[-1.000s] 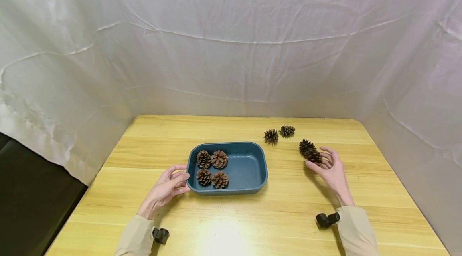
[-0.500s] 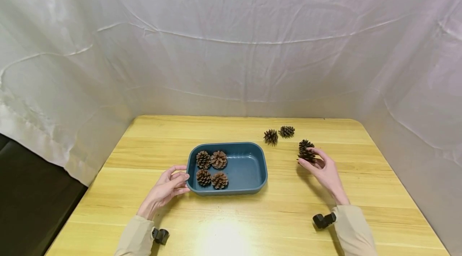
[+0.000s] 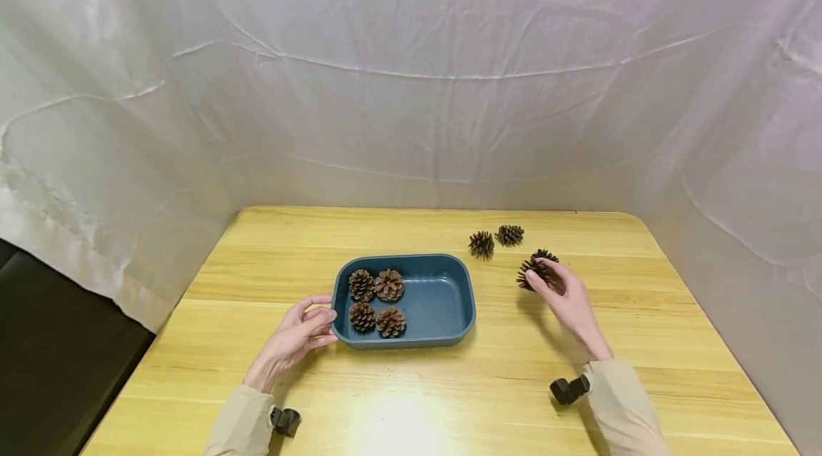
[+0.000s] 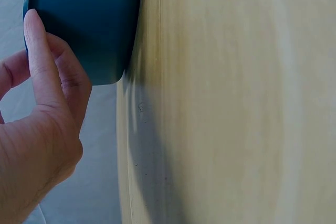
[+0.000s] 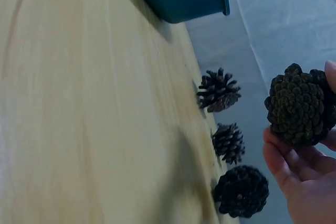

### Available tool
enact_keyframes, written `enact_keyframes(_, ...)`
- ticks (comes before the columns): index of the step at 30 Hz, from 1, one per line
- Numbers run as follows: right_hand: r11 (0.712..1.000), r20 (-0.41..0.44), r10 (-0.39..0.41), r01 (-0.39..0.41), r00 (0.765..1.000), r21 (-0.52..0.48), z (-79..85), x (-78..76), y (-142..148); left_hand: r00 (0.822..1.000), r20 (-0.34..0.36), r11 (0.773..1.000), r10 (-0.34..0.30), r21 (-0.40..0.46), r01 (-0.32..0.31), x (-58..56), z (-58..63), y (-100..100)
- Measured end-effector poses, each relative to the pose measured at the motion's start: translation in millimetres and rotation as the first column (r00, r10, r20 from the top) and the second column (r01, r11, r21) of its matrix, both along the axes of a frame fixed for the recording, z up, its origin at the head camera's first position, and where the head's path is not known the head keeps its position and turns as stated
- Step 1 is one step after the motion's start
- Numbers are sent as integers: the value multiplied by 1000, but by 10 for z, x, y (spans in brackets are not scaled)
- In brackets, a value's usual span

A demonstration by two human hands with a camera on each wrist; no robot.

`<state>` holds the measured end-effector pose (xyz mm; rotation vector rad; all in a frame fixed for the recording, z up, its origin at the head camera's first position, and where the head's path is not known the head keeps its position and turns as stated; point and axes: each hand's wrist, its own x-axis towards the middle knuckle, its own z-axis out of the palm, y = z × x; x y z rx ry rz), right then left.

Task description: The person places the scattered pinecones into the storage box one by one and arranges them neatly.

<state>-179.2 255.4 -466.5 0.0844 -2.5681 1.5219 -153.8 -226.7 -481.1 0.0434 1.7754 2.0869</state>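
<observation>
A dark blue rectangular tub (image 3: 439, 306) stands on the table, with several brown pine cones (image 3: 390, 321) grouped in its left half. My left hand (image 3: 297, 333) holds the tub's left end, the thumb at the rim and the other fingers against the outer wall. To the right of the tub, my right hand (image 3: 571, 302) grips a dark pine cone (image 5: 296, 106) between thumb and fingers, above the table. Just behind it lies another pine cone (image 5: 241, 191), partly covered in the head view. Farther back, two more pine cones (image 3: 481, 245) lie side by side.
The light wooden table (image 3: 411, 384) meets a pale hanging cloth (image 3: 437, 120) at its back and sides. A black surface (image 3: 51, 349) shows at the lower left. Each wrist carries a small black camera (image 3: 569, 390).
My right hand has moved left toward the tub and slightly back with the pine cone in its grip. The left hand and the tub stay in place.
</observation>
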Motion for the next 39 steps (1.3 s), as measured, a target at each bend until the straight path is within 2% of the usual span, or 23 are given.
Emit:
enact_keyframes(7, 998, -49, 44, -45, 998, -31, 87, -16, -135, 1000, -1, 1000, -1, 2, 1, -2, -9, 0)
enact_keyframes(14, 998, -35, 63, -63, 997, 11, 151, -26, -245, 1000, -3, 1000, -6, 7, 6, 3, -5, -3)
enact_keyframes(26, 984, -37, 163, -165, 986, -59, 218, -70, -446, 1000, 4, 1000, 2, 4, -2, -2, -3, 4)
enact_keyframes(39, 966, -29, 259, -259, 965, -2, 279, -95, -617, 1000, 5, 1000, 4, 2, -4, -5, 0, 3)
